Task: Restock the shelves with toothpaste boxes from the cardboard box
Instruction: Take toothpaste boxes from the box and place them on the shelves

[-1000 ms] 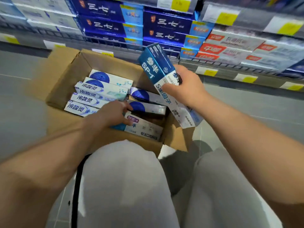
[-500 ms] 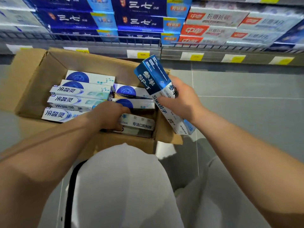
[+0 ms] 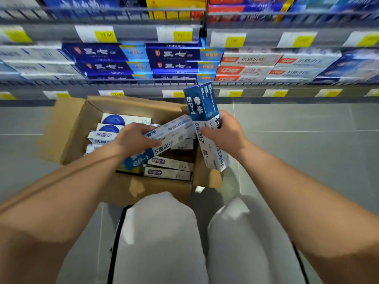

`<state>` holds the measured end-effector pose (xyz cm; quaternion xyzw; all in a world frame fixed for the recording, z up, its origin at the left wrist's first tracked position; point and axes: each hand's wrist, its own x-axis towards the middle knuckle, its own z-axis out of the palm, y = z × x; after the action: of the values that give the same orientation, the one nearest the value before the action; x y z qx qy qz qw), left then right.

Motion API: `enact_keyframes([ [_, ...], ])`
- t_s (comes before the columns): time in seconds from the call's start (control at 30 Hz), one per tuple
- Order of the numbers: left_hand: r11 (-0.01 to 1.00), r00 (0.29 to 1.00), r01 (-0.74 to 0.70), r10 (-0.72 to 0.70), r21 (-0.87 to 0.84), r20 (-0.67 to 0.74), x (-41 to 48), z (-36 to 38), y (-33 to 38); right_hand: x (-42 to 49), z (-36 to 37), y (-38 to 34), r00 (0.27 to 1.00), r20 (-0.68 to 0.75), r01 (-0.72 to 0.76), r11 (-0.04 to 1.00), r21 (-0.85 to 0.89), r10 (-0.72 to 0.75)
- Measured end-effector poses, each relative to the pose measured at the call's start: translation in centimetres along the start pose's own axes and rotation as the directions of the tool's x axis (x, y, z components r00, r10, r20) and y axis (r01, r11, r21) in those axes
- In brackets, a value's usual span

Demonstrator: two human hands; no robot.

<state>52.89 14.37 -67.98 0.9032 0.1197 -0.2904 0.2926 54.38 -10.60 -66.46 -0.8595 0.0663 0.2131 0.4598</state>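
Your left hand has lifted a blue-and-white toothpaste box clear of the cardboard box since half a second ago — fingers wrapped round it, tilted over the near right corner. Your right hand grips a second toothpaste box upright at the right edge — stocked shelves beyond.

Price tags are too blurred to read; top shelf boxes cut off.

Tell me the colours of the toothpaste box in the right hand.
Blue upper part, white lower part, seen in the head view: toothpaste box.
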Motion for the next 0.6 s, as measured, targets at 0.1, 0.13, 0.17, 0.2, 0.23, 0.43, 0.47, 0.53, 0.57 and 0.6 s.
enact_keyframes([
  [0.1, 0.975, 0.995, 0.096, -0.101, -0.199, -0.014, -3.3, -5.2, 3.4, -2.3, -3.3, -4.9, 0.996, -0.015, -0.086, 0.988, 0.129, 0.089],
  [0.13, 0.966, 0.994, 0.102, -0.111, -0.239, -0.023, -4.6, -7.1, 4.7, -3.3, -4.6, -6.9, 0.995, -0.016, -0.098, 0.985, 0.143, 0.101],
  [0.17, 0.959, 0.993, 0.101, -0.114, -0.265, -0.033, -5.9, -9.1, 6.0, -4.2, -5.9, -9.0, 0.994, -0.015, -0.103, 0.982, 0.161, 0.107],
  [0.2, 0.957, 0.994, 0.088, -0.104, -0.277, -0.044, -7.4, -11.1, 7.5, -5.3, -7.4, -11.2, 0.994, -0.017, -0.104, 0.979, 0.174, 0.109],
  [0.23, 0.956, 0.995, 0.075, -0.093, -0.284, -0.048, -9.0, -13.2, 8.9, -6.3, -9.1, -13.5, 0.994, -0.021, -0.098, 0.981, 0.167, 0.103],
  [0.43, 0.964, 1.000, 0.009, -0.007, -0.265, 0.010, -18.0, -25.2, 18.9, -13.2, -20.1, -26.9, 0.987, -0.145, -0.053, 0.996, 0.069, 0.063],
  [0.47, 0.965, 1.000, -0.012, 0.018, -0.263, 0.023, -19.2, -26.7, 20.9, -14.5, -22.0, -28.5, 0.982, -0.178, -0.051, 0.997, 0.065, 0.062],
  [0.53, 0.964, 0.997, -0.059, 0.071, -0.259, 0.036, -21.0, -28.9, 24.7, -16.6, -25.5, -30.9, 0.967, -0.239, -0.071, 0.995, 0.071, 0.086],
  [0.57, 0.963, 0.994, -0.082, 0.096, -0.257, 0.044, -21.8, -29.6, 26.6, -17.5, -27.0, -31.4, 0.958, -0.271, -0.074, 0.994, 0.085, 0.095],
  [0.6, 0.958, 0.990, -0.114, 0.132, -0.263, 0.052, -22.6, -30.0, 28.5, -18.3, -28.4, -31.7, 0.948, -0.303, -0.074, 0.992, 0.099, 0.100],
])
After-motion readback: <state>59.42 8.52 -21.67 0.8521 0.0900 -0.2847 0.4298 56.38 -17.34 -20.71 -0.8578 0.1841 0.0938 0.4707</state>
